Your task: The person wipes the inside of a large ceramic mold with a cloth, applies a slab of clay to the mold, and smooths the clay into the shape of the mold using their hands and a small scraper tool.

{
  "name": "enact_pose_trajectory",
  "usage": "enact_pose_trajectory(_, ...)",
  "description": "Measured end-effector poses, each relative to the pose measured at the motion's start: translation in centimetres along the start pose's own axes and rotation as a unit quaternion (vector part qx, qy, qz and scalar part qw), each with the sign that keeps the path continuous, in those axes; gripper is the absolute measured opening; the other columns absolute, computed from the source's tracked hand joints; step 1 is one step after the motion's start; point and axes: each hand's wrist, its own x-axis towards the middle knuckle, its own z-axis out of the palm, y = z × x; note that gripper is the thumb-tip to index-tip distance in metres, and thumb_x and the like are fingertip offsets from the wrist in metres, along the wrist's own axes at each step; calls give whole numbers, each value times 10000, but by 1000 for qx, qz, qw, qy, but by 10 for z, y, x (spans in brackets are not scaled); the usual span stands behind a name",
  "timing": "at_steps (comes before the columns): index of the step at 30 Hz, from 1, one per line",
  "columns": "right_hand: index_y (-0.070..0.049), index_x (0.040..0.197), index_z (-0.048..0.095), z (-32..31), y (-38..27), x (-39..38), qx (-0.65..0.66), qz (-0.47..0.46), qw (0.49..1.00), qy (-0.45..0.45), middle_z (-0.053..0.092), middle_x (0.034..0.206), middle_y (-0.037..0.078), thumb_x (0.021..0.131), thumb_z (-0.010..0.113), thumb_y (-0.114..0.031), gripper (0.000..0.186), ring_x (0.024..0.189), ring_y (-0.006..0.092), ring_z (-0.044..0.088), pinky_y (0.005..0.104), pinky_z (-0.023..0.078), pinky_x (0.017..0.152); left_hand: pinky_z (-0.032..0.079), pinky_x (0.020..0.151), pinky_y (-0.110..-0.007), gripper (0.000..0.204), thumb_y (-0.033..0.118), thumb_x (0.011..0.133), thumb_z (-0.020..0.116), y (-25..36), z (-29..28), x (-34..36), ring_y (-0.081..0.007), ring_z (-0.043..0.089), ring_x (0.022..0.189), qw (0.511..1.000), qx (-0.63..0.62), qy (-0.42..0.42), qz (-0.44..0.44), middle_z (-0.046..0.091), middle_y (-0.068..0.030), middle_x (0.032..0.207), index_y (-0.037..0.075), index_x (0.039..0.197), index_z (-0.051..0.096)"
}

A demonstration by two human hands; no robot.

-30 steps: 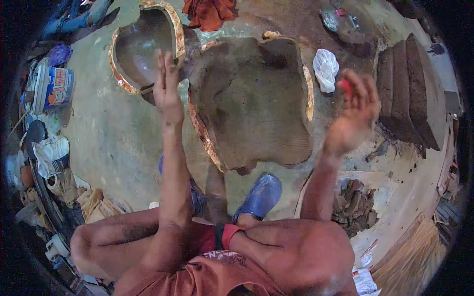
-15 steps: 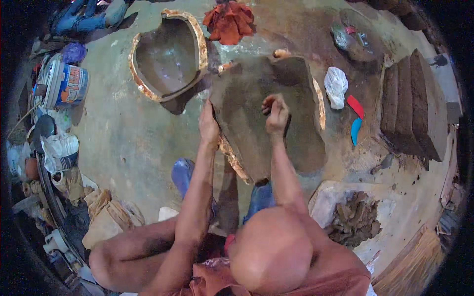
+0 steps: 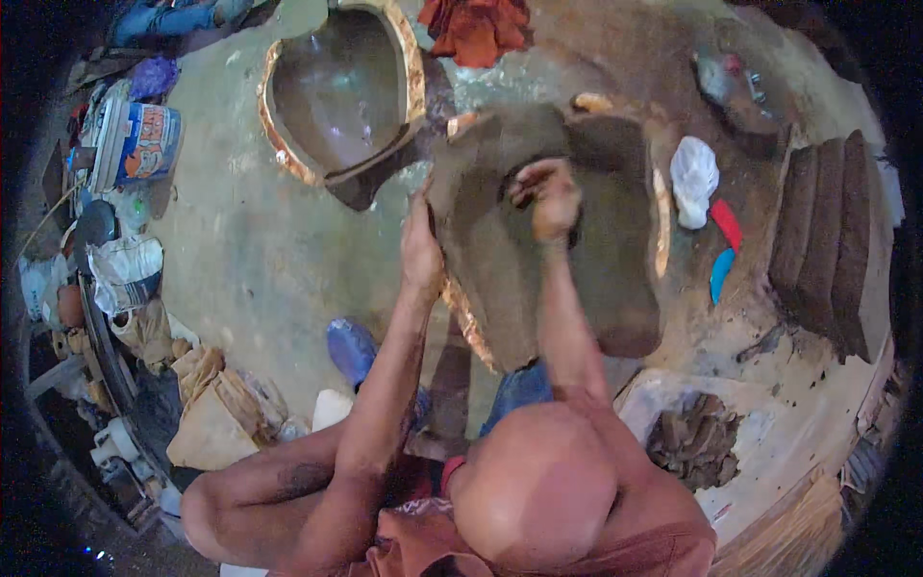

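Observation:
A broad sheet of dark wet clay [image 3: 606,279] drapes over a mould, whose pale, orange-stained rim [image 3: 661,226] shows along the sides. My left hand [image 3: 420,245] lies flat along the left edge of the clay, its fingers stretched out and pointing away from me. Over the far middle of the sheet, my right hand [image 3: 555,200] is bent at the wrist with its fingers half curled and apart. It is slightly blurred, and I see nothing held in it. Beyond, to the left, stands another mould [image 3: 415,77] with a similar rim and a dark clay lining.
A white plastic bag [image 3: 693,183], a red curved piece [image 3: 727,226] and a blue curved piece [image 3: 721,275] lie to the right. Stacked clay slabs [image 3: 822,240] stand farther right. Clay scraps [image 3: 697,438] lie near right; a bucket [image 3: 144,144] stands left; a red cloth [image 3: 476,29] lies far off.
My right hand has moved farther away over the clay, and its fingers have loosened. My left hand stays against the left edge. The whole view has shifted slightly.

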Motion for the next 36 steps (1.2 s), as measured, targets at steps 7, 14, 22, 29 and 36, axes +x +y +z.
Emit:
enact_pose_trajectory(7,-26,987,546,38,-25,-25,51,39,998,4,632,838,129,1079,365,-541,553,657,212,633,336,515,550,346,1155,-362,582,382,1129,262,-26,-30,10,-267,490,1360,984,174,7,38,522,-175,1481,-23,1495,464)
enact_pose_trajectory(14,-40,967,538,47,-23,-22,-33,75,994,-78,603,793,79,1083,385,-523,519,604,169,593,291,476,534,382,1113,-352,647,467,1110,355,-22,-20,6,-216,527,1297,999,-1,48,-25,560,-136,1445,-64,1454,492)
enact_pose_trajectory(22,-38,1042,477,60,-25,-65,-15,42,997,-68,524,998,105,1080,365,-543,519,752,148,540,301,450,630,390,1108,-352,606,430,1118,345,-11,-16,16,-232,543,1286,991,116,40,49,569,-144,1437,-50,1454,500)
enact_pose_trajectory(29,0,1237,569,71,-47,-41,-189,-78,977,-62,549,1146,120,1040,386,-629,684,1012,216,531,363,437,887,401,1105,-375,557,358,1120,306,-9,-19,9,-240,557,1263,998,30,12,55,579,-141,1413,-44,1460,489)
enact_pose_trajectory(36,-77,1381,545,62,-22,62,-485,-412,769,-59,506,1447,206,1022,310,-679,739,1338,418,490,586,358,1111,346,1156,-365,543,330,1121,280,-13,-10,17,-262,501,1342,998,20,-52,42,545,-157,1459,-31,1479,472)
